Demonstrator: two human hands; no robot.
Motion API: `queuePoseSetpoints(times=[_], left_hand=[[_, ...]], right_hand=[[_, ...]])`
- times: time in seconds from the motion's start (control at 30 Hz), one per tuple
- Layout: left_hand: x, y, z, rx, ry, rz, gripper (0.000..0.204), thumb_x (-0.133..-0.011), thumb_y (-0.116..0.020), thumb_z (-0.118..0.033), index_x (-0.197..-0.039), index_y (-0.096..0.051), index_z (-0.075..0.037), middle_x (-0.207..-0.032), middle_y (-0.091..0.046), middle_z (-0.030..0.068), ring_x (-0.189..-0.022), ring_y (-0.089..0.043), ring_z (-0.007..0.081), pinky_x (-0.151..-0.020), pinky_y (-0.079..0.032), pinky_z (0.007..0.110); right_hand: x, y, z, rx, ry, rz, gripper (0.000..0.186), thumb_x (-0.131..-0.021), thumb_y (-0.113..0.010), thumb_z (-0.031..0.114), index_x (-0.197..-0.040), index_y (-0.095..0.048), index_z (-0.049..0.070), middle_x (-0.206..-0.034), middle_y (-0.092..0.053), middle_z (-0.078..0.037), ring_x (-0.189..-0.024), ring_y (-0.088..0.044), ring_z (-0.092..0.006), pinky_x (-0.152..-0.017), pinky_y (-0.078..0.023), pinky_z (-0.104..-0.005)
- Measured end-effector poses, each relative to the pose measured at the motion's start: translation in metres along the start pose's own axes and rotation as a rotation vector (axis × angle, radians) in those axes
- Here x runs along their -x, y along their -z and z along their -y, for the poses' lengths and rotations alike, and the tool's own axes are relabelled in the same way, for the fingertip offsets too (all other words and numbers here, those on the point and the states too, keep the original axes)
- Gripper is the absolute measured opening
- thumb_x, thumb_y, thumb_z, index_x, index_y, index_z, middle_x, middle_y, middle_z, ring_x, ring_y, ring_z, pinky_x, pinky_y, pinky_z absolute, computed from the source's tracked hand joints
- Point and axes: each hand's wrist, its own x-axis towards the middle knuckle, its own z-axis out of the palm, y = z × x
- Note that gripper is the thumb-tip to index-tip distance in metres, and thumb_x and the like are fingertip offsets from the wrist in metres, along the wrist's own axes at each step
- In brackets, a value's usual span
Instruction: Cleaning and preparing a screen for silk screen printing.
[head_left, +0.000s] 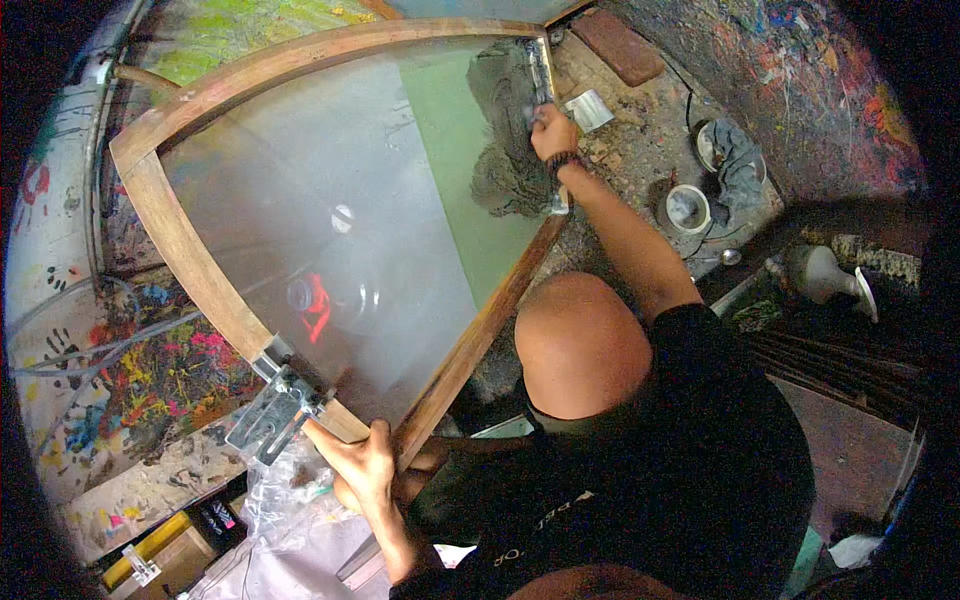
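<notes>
With left hand [362,468], grips the large wooden frame [480,345] by its near corner. Within it, has a pale mesh [310,180] stretched, then a green panel [445,170] toward the right, partly covered by dark grey paste [503,140]. With right hand [553,133], clenches what looks like a long metal-edged tool [541,72], along the paste's right margin. Could twist the frame through a slack left grip, held just beside the metal clamp [275,410]. Could leave ridges by pressing harder at 1 end, or smear wood by overrunning.
</notes>
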Motion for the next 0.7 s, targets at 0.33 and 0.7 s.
queuePoseSetpoints(times=[0.33, 0.7], left_hand=[[-0.001, -0.005, 0.010, 0.070, -0.141, -0.065, 0.096, -0.064, -0.060, 0.003, -0.149, -0.014, 0.008, -0.143, -0.032, 0.0242, -0.128, -0.036, 0.0292, -0.110, -0.026, 0.033], [0.000, -0.006, 0.005, 0.076, -0.083, -0.079, 0.095, -0.066, -0.061, 0.001, -0.148, -0.013, 0.009, -0.148, -0.026, 0.0267, -0.137, -0.028, 0.0307, -0.114, -0.020, 0.034]], right_hand=[[0.021, -0.012, -0.014, -0.013, -0.007, -0.062, 0.026, -0.074, -0.064, 0.006, -0.099, -0.067, 0.013, -0.086, -0.071, -0.012, -0.082, -0.069, -0.0324, -0.074, -0.053, -0.0431], [0.030, -0.031, -0.051, -0.130, 0.105, -0.011, 0.027, -0.073, -0.067, 0.010, -0.100, -0.066, 0.009, -0.087, -0.070, -0.017, -0.080, -0.068, -0.0369, -0.071, -0.053, -0.0465]])
